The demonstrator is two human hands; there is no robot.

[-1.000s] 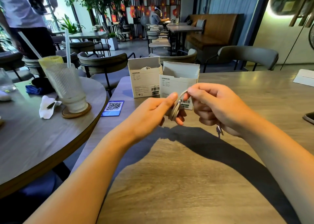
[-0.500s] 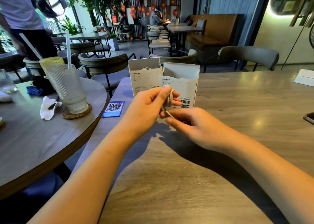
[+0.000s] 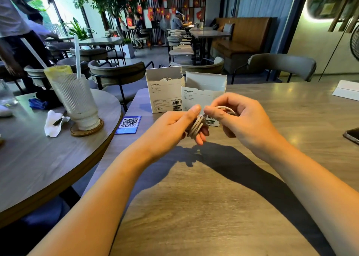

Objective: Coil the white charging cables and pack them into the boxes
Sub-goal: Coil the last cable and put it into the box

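A white charging cable (image 3: 196,127) is wound in several loops around the fingers of my left hand (image 3: 175,125), thumb pressed on top. My right hand (image 3: 240,119) pinches the free strand of the same cable, which arcs over its fingers. Both hands hover above the wooden table (image 3: 213,197), just in front of two open white boxes. The left box (image 3: 165,94) has a coiled white cable showing inside it. The right box (image 3: 202,95) stands with its flap up; its inside is hidden from me.
A blue QR-code card (image 3: 128,124) lies left of the boxes. A round table (image 3: 38,158) at left holds a ribbed glass (image 3: 76,100) with a straw on a coaster and a crumpled napkin. A phone edge (image 3: 352,135) and white paper (image 3: 347,89) lie at right. A person stands far left.
My right hand went down under the coil and came back up to the right of it, carrying the free strand around. The left hand kept the coil in front of the right box.
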